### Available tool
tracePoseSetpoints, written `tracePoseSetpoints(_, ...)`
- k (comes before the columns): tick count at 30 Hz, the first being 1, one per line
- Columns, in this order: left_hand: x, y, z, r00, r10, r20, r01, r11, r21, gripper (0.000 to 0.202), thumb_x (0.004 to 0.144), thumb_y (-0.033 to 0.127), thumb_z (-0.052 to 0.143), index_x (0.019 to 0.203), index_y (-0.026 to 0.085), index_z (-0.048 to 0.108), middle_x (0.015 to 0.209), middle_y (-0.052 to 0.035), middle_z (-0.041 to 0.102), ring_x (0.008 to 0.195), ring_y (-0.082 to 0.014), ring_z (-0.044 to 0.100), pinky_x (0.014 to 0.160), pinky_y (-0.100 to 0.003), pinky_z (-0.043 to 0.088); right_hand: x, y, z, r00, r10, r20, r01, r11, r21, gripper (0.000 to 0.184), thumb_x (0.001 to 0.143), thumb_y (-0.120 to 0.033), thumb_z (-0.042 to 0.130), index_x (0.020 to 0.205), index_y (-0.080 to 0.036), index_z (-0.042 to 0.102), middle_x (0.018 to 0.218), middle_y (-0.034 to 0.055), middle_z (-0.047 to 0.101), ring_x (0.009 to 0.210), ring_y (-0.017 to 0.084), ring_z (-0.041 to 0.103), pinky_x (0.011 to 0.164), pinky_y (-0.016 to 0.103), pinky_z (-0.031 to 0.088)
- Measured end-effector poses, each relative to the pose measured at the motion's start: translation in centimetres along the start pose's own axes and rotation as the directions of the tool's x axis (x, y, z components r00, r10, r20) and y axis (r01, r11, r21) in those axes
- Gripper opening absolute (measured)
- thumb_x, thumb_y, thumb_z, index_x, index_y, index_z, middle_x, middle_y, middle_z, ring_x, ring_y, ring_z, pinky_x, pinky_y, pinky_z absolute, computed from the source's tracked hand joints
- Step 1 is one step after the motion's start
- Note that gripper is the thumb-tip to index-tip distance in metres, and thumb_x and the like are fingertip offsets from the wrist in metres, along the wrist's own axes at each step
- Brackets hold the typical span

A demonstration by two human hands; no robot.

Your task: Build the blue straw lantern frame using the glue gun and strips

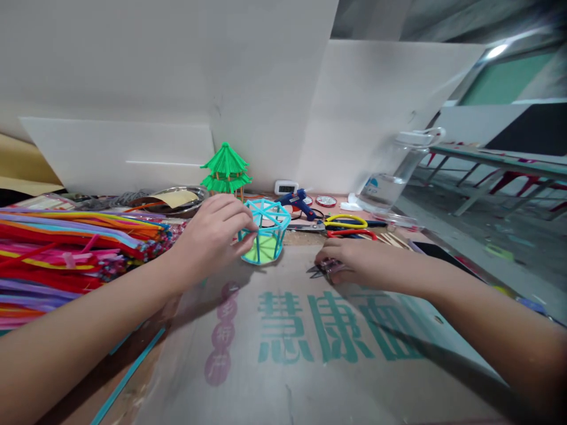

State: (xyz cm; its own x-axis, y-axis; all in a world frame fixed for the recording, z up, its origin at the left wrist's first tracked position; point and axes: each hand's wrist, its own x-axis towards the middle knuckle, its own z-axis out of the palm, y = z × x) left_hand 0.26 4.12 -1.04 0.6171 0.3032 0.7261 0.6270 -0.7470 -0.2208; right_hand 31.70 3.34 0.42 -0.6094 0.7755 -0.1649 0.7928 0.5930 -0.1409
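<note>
A small light-blue pavilion frame (pixel 267 215), built of thin fuzzy sticks that look like pipe cleaners, stands on the board with a lime-green base (pixel 263 251). My left hand (pixel 217 227) is closed at its left side, thumb and fingers pinching an upright there; the fingers partly cover that side. To the right, my right hand (pixel 339 257) is wrapped round small scissors (pixel 318 271) low over the board, dark blades pointing left. Its fingers hide most of the handles. Behind the frame stands a green tiered pavilion model (pixel 225 168).
Bundles of coloured pipe cleaners (pixel 66 260) lie at left. A blue glue gun (pixel 299 203), yellow-handled scissors (pixel 345 222), a digital timer (pixel 286 187) and a water bottle (pixel 392 171) line the back. A printed plastic-covered board (pixel 283 383) spans the front.
</note>
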Motion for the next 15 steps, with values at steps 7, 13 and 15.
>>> tracePoseSetpoints(7,-0.5,-0.5,-0.5,0.99,-0.109,0.089,0.114,0.992,-0.049,0.026,0.095,0.032,0.064,0.116,0.017,0.066,0.116,-0.0125,0.067,0.115,-0.0307,0.06,0.103,-0.052,0.046,0.2,2.7,1.0,0.999,0.002,-0.047,0.0,1.0,0.029,0.02,0.087,-0.023,0.061,0.103,-0.026,0.073,0.106,0.0045,0.072,0.091,0.022,0.067,0.076,0.029,0.048)
tracePoseSetpoints(13,-0.9,-1.2,0.6,0.964,-0.194,0.182,0.225,0.96,-0.167,0.025,0.091,0.04,0.069,0.105,0.02,0.071,0.135,-0.0136,0.058,0.13,-0.0349,0.052,0.108,-0.057,0.043,0.8,1.7,1.9,0.988,0.017,-0.153,-0.027,0.998,-0.062,0.012,0.09,-0.02,0.053,0.092,-0.019,0.066,0.093,0.0067,0.07,0.08,0.021,0.064,0.07,0.029,0.044)
tracePoseSetpoints(15,-0.9,-1.0,0.8,0.959,-0.212,0.188,0.253,0.94,-0.23,0.02,0.091,0.038,0.069,0.098,0.019,0.071,0.134,-0.0134,0.058,0.13,-0.0333,0.053,0.11,-0.055,0.043,1.1,1.0,2.4,0.973,0.026,-0.231,-0.032,0.999,-0.022,0.012,0.092,-0.018,0.049,0.09,-0.019,0.061,0.087,0.0064,0.068,0.075,0.019,0.061,0.067,0.029,0.042)
